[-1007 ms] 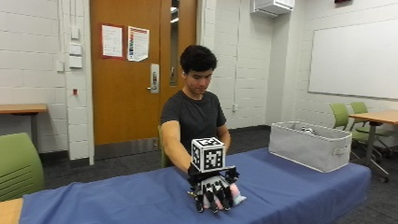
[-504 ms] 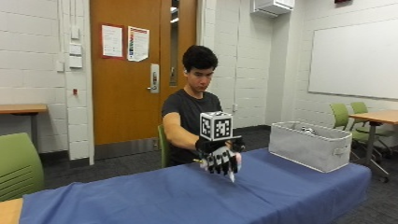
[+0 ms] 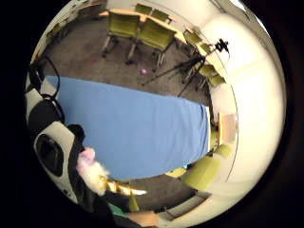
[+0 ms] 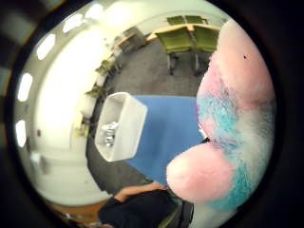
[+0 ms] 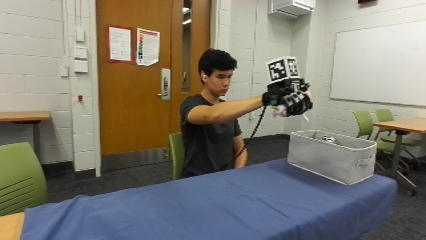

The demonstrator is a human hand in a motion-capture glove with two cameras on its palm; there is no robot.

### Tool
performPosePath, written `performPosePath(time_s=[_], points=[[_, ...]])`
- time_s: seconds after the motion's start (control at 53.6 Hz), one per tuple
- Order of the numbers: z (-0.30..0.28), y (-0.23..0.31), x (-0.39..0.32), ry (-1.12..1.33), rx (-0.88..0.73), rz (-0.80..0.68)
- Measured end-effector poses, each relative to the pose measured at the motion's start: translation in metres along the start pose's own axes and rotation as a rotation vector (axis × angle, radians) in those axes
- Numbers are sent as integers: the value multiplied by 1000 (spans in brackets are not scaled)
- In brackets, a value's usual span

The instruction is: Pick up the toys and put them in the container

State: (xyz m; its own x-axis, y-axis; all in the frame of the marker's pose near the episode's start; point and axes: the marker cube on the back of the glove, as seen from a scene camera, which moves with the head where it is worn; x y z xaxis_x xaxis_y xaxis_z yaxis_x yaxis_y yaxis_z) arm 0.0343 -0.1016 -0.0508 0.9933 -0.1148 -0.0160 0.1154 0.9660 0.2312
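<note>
Toy: a plush toy (image 4: 232, 118) in pink, white and turquoise is gripped in the gloved right hand (image 5: 289, 100), raised in the air well above the tabletop (image 5: 219, 205).
Toy's direction: in the little-finger palm view a gold horn (image 3: 124, 189) sticks out from the white and pink fluff past the edge of the palm; in the outside view a pale tip hangs downward below the fingers. The toy's long axis cannot be told with certainty, as the glove covers most of it.
Hand state: the fingers are curled round the plush, which fills much of the thumb-side palm view.
Arm: the person, seated behind the tabletop, holds the right arm out nearly level at about shoulder height, toward the container.
Container: a grey fabric bin (image 5: 331, 155) stands on the blue-covered tabletop near its end; the hand is above and just short of the bin's near rim. Something small and shiny lies inside the bin (image 4: 110, 133).
Change since earlier frames: a second ago the hand was low, at the tabletop in front of the person; half a second ago it was lifted to chest height; now it is higher and further toward the bin.
</note>
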Motion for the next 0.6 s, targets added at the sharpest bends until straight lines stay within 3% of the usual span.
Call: performPosePath(time_s=[0.112,0.186,0.373,0.597], points=[[-21,-12,-100,-100,19,-316],[-17,-35,-153,-49,29,-253],[5,-56,-292,-92,3,-382],[46,-82,-262,-69,-92,-360]])
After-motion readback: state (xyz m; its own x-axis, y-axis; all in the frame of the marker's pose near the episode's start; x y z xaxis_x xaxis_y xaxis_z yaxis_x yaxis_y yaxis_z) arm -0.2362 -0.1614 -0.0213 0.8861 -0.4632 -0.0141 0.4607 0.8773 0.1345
